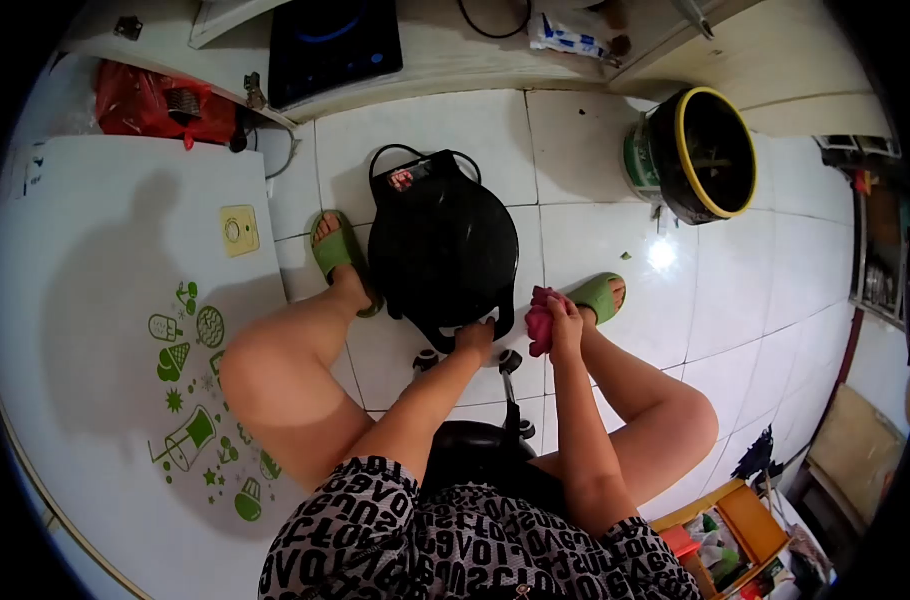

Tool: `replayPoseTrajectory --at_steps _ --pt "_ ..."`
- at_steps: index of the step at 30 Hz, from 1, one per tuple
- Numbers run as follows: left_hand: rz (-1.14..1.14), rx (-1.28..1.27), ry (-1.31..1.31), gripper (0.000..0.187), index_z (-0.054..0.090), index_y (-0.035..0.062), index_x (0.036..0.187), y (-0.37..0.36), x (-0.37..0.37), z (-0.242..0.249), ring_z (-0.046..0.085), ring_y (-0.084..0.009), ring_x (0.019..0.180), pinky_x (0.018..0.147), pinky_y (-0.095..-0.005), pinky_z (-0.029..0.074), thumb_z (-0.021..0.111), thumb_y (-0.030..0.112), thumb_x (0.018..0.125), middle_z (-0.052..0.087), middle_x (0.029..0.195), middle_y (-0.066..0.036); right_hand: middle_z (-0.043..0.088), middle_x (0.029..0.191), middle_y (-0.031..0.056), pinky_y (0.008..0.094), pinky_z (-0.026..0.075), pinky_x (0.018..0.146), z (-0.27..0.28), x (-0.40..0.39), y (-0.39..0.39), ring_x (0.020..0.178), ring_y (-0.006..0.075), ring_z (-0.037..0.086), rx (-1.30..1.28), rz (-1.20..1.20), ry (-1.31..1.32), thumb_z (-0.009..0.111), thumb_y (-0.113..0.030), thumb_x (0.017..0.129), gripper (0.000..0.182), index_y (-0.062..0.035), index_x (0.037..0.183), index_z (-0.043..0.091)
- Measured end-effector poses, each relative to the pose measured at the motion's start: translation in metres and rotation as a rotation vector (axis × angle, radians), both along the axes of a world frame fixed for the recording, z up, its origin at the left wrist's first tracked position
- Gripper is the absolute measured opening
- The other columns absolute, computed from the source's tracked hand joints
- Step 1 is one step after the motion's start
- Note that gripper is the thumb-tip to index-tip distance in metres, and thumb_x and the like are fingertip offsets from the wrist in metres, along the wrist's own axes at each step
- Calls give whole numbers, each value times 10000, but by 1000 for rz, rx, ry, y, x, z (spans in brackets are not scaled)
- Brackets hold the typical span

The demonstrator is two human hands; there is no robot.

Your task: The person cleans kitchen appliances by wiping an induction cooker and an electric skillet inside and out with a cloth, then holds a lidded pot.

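A round black electric griddle (443, 245) stands on the white tiled floor between my feet, with its lid down. Its handle (447, 332) points toward me, and my left hand (474, 338) is closed around it. A red and white label (409, 177) sits at the griddle's far end, where a black cord loops out. Just right of the griddle, my right hand (566, 325) grips a crumpled pink cloth (540, 320), apart from the griddle. The fingertips of my left hand are partly hidden by the handle.
A white chest freezer (95, 400) with green prints fills the left side. At the upper right stands a black-lined bin (677, 160) with a yellow rim. An induction cooker (335, 50) lies at the top. An orange box (750, 515) of small items is at lower right.
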State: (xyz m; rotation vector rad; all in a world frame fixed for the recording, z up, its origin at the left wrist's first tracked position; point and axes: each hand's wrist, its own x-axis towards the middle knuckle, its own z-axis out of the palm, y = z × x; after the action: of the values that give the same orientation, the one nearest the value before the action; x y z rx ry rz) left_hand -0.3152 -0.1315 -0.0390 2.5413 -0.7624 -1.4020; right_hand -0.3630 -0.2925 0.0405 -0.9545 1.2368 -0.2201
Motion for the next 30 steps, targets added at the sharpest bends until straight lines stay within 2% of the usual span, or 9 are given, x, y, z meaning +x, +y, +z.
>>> replayPoseTrajectory --at_steps 6,9,11,15,19,23,25,28,30 --pt "-719 95 479 541 673 23 1095 -10 73 38 632 -335 980 857 -428 502 653 463 780 658 1122 -171 661 977 157 315 552 649 -24 21 5 778 220 652 29 -6 -11 564 -130 885 279 22 1119 577" --pt "-800 -12 421 385 705 59 1012 -19 151 103 651 -342 893 772 -444 516 663 365 782 689 957 -175 649 1023 135 290 513 774 6 57 19 908 209 623 -305 147 -38 540 -89 842 359 13 1184 569" --pt "-666 -200 206 336 676 70 1059 -5 207 123 631 -332 958 807 -433 509 698 239 769 662 1019 -158 595 1184 140 375 441 934 15 75 38 1068 343 566 -633 361 -32 556 -84 766 441 -91 1206 591" --pt "-628 -183 -463 909 349 98 1426 33 285 137 229 -376 1380 1079 -501 307 808 310 671 279 1470 -192 379 1444 162 550 295 1047 4 84 83 1299 443 342 -1042 864 277 584 -168 815 446 -113 1257 559" --pt "-444 -172 -342 1218 141 102 1498 52 293 103 62 -397 1433 1093 -640 171 871 365 560 36 1555 -185 258 1521 158 663 193 1057 -21 115 72 1381 459 211 -1197 921 343 602 -233 855 460 -119 1293 522" --pt "-37 -317 -278 1382 39 40 1495 62 284 51 -10 -423 1434 1074 -672 150 902 393 475 -38 1555 -217 394 1414 189 570 268 1077 -56 198 34 1320 484 291 -1284 730 220 592 -261 871 431 -102 1267 534" --pt "-13 -398 -277 1391 39 0 1484 69 283 45 5 -441 1428 1105 -613 173 914 356 462 -30 1553 -217 548 1222 200 526 372 1004 -67 254 23 1145 462 474 -1318 619 150 567 -266 883 361 -88 1198 571" --pt "100 -542 -158 1385 47 -45 1469 74 285 36 51 -465 1413 1140 -498 206 917 335 461 -31 1546 -228 647 984 159 470 498 814 -67 336 17 925 376 598 -1079 808 340 612 -283 843 317 -33 1034 653" --pt "129 -529 -158 1389 47 -52 1466 83 289 32 52 -464 1413 1139 -503 202 914 356 461 -32 1544 -232 660 780 92 445 514 690 -73 363 24 780 308 630 -1335 1091 240 636 -273 804 205 -77 782 694"
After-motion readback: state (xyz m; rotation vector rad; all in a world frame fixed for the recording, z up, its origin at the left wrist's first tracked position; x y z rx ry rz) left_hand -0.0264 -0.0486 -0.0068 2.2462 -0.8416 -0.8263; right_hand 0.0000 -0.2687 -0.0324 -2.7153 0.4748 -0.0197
